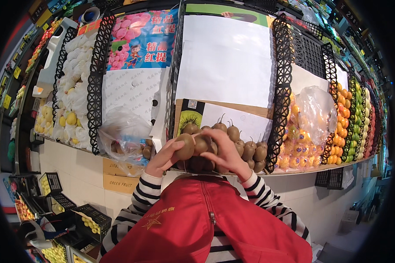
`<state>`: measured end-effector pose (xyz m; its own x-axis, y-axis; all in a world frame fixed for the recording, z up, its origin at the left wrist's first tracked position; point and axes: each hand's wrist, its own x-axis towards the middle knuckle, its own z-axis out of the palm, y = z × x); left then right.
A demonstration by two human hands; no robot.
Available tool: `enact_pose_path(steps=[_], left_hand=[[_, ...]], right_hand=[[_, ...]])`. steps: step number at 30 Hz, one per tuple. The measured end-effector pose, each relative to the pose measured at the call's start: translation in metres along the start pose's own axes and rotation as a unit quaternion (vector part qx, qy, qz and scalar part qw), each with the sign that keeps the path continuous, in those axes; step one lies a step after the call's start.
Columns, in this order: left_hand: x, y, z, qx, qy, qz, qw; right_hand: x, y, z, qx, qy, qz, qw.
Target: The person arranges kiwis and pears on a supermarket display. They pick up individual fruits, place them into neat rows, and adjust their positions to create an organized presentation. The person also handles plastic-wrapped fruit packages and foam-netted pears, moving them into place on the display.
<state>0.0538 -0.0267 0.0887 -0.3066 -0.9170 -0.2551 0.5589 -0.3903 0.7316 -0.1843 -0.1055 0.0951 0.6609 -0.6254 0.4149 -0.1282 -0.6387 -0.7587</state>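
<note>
My left hand (166, 157) holds a brown kiwifruit (185, 147) between thumb and fingers, above the front edge of the display. Beside it, my right hand (226, 151) is curved over another kiwifruit (201, 144), its fingertips at the fruit; whether it grips it I cannot tell. More kiwifruit (249, 152), some with stems, are heaped around and under both hands, behind the front edge. White paper and a printed kiwi carton flap (190, 121) lie behind the heap. The hands cover part of the fruit.
Black lattice dividers (280, 88) stand on both sides of the kiwifruit section. To the left lies a clear plastic bag (123, 131) over some fruit; to the right, another bag (317, 113) rests on wrapped orange fruit. Cardboard boxes (120, 184) and black crates (92, 218) are on the floor.
</note>
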Motion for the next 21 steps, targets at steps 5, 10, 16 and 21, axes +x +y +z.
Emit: enact_pose_path(steps=[5, 10, 16, 21], left_hand=[[0.016, -0.01, -0.005, 0.038, 0.057, 0.038, 0.997], [0.017, -0.02, -0.016, -0.008, 0.09, 0.006, 0.996], [0.015, -0.027, -0.012, 0.045, 0.078, -0.004, 0.996], [0.012, -0.027, -0.011, 0.061, 0.069, -0.019, 0.996]], right_hand=[[-0.011, 0.042, 0.0, 0.082, 0.148, 0.258, 0.951], [-0.014, 0.067, -0.003, -0.204, 0.078, 0.241, 0.946], [-0.01, 0.073, 0.007, -0.257, 0.043, 0.248, 0.933], [-0.005, 0.073, -0.001, -0.058, 0.133, 0.33, 0.933]])
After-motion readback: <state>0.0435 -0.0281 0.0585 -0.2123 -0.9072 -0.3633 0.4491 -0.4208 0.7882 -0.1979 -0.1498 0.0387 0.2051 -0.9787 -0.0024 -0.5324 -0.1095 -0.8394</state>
